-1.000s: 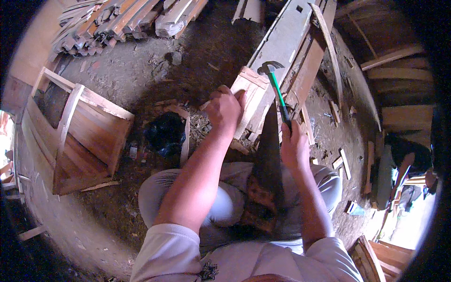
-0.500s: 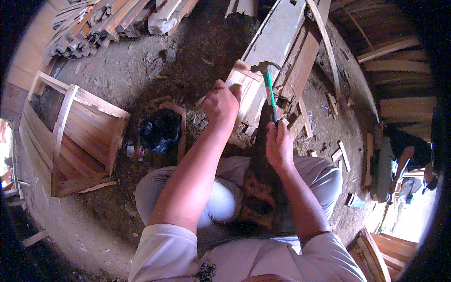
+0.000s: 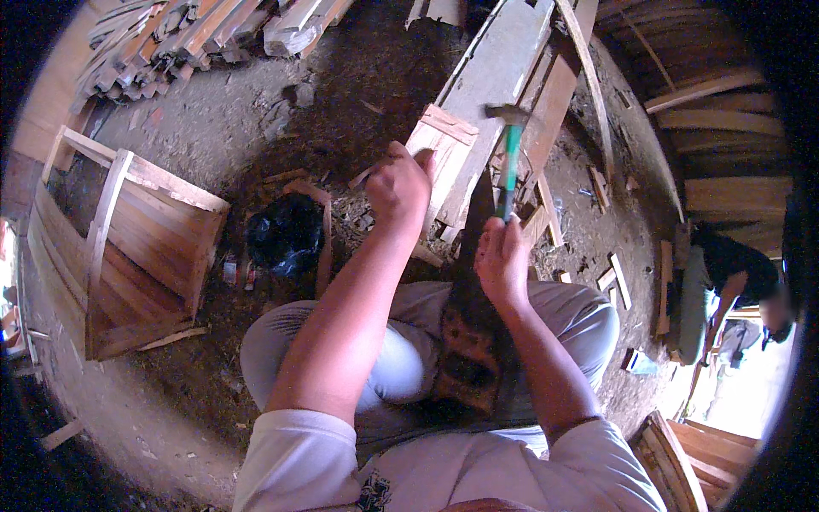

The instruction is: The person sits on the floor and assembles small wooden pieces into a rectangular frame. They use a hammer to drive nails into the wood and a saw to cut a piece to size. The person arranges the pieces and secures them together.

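Observation:
My right hand (image 3: 502,256) is wrapped round the green handle of a claw hammer (image 3: 511,162). The hammer's head, smeared by motion, is to the right of a small panel of pale wooden slats (image 3: 445,154). A crosspiece (image 3: 450,121) runs over the panel's far end. My left hand (image 3: 398,188) is closed at the panel's left edge, its thumb against the wood; its other fingers are partly hidden. Beneath the panel lies a long grey board (image 3: 503,64). A handsaw (image 3: 467,363) rests between my legs, its dark blade pointing away from me.
At the left stands a slatted wooden crate (image 3: 153,256), with a black plastic bag (image 3: 286,235) nearer me. Stacked timber (image 3: 188,43) lies at the far left. Wood offcuts (image 3: 618,277) are scattered at the right, where another person (image 3: 734,273) bends over.
The hammer has swung to the right, off the panel's far end. My left hand stays at the panel's edge. The whole view has shifted slightly.

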The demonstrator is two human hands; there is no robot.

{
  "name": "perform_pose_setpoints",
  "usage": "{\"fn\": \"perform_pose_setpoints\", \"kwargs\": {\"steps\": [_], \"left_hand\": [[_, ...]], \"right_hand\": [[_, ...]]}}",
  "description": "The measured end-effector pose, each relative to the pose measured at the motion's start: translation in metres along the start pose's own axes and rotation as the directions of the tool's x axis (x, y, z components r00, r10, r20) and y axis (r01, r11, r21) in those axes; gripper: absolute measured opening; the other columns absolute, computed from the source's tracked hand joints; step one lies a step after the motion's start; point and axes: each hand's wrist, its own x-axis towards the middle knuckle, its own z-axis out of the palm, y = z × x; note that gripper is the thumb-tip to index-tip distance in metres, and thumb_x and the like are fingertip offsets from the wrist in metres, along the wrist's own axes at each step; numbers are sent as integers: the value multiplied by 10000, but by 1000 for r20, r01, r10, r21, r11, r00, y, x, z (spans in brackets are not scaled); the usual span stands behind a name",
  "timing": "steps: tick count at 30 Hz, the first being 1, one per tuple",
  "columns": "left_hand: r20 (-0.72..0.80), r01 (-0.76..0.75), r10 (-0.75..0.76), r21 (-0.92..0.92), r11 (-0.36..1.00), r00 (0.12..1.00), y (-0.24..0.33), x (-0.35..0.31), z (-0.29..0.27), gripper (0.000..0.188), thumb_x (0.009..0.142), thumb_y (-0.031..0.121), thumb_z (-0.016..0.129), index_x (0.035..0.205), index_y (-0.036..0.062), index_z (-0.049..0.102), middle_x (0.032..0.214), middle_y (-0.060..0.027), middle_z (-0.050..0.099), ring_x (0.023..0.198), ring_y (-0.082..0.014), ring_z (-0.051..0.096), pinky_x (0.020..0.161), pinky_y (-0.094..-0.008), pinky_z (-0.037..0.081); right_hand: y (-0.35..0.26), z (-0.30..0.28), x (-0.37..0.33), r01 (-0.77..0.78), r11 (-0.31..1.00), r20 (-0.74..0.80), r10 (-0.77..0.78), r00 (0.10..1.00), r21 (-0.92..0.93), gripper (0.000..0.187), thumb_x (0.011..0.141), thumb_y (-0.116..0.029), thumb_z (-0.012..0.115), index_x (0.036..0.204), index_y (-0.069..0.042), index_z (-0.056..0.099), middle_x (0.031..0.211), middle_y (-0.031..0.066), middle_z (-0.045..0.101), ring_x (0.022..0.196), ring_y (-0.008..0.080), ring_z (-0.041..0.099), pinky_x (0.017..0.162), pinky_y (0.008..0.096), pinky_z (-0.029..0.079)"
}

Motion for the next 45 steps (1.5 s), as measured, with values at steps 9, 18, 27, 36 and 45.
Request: {"fn": "perform_pose_setpoints", "kwargs": {"steps": [9, 18, 27, 36, 45], "left_hand": [[0, 16, -16, -2, 1000, 1000, 3, 0, 2, 574, 994, 616, 620, 1056, 46, 597, 833, -146, 765, 764, -301, 783, 641, -416, 636], [-27, -1, -4, -173, 985, 1000, -4, 0, -2, 545, 999, 554, 653, 1033, 15, 585, 886, -202, 741, 769, -348, 772, 665, -442, 641], [33, 19, -11, -238, 971, 999, -1, 0, -5, 560, 996, 547, 657, 1053, -2, 566, 925, -243, 732, 811, -393, 772, 678, -458, 644], [33, 12, -5, -211, 977, 999, -5, 0, -4, 563, 1002, 553, 641, 1078, 0, 570, 904, -228, 739, 818, -389, 771, 690, -471, 641], [44, -1, 12, -248, 969, 999, -6, 1, -2, 556, 992, 541, 652, 1084, 0, 568, 902, -238, 744, 800, -411, 770, 677, -474, 639]], "right_hand": [[6, 3, 5, -34, 988, 49, 27, 998, 151, 279, 1119, -230, 546, 955, -5, 521, 671, 158, 552, 555, 251, 522, 526, 458, 434], [-22, 3, -2, 187, 948, 45, -181, 982, -260, 272, 1113, -221, 539, 963, 6, 530, 698, 238, 590, 610, 390, 598, 595, 523, 460], [-4, 3, 8, 68, 955, 74, -49, 996, -289, 320, 1112, -268, 523, 993, 28, 534, 738, 299, 633, 710, 538, 637, 634, 582, 479], [-15, 5, 1, 361, 823, 63, -373, 926, -439, 223, 1096, -178, 544, 1025, 25, 485, 715, 329, 619, 667, 561, 643, 570, 636, 463], [-28, 1, -4, 242, 863, 71, -236, 969, -443, 211, 1085, -166, 554, 1078, 28, 473, 791, 364, 640, 760, 591, 643, 620, 633, 485]]}}
